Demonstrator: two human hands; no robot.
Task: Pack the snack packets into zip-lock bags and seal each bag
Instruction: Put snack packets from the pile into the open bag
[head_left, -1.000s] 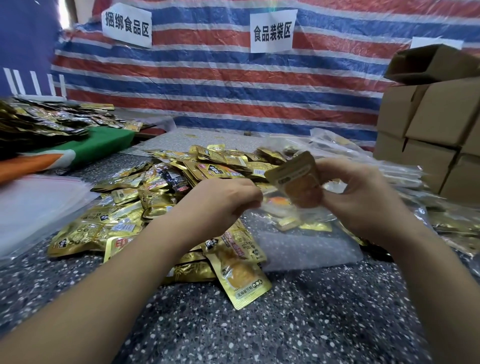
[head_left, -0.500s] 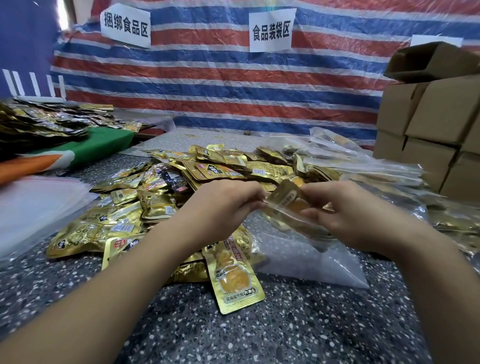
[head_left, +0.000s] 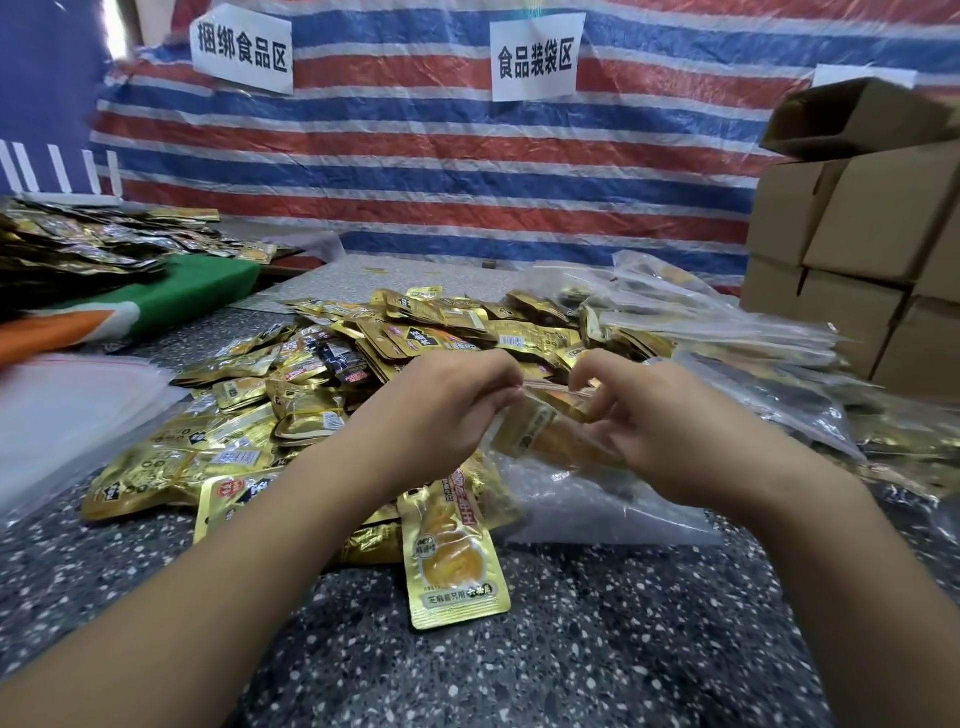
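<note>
A clear zip-lock bag (head_left: 550, 441) with gold snack packets inside is held up between both hands over the speckled table (head_left: 571, 649). My left hand (head_left: 441, 415) pinches the left end of its top strip. My right hand (head_left: 649, 426) pinches the right end, fingers curled. A big heap of loose gold snack packets (head_left: 322, 395) lies behind and to the left of my hands. One packet (head_left: 452, 561) lies alone nearest me. Filled zip-lock bags (head_left: 727, 332) are piled at the right.
A stack of empty clear bags (head_left: 67, 415) lies at the left edge. Cardboard boxes (head_left: 857, 249) stand at the right. More packets (head_left: 78, 244) sit on a green and orange cloth (head_left: 197, 291) at the far left. A striped tarp with paper signs hangs behind.
The packet my right hand held up has gone down into the bag. Both hands now pinch the bag's top strip, close together and lower.
</note>
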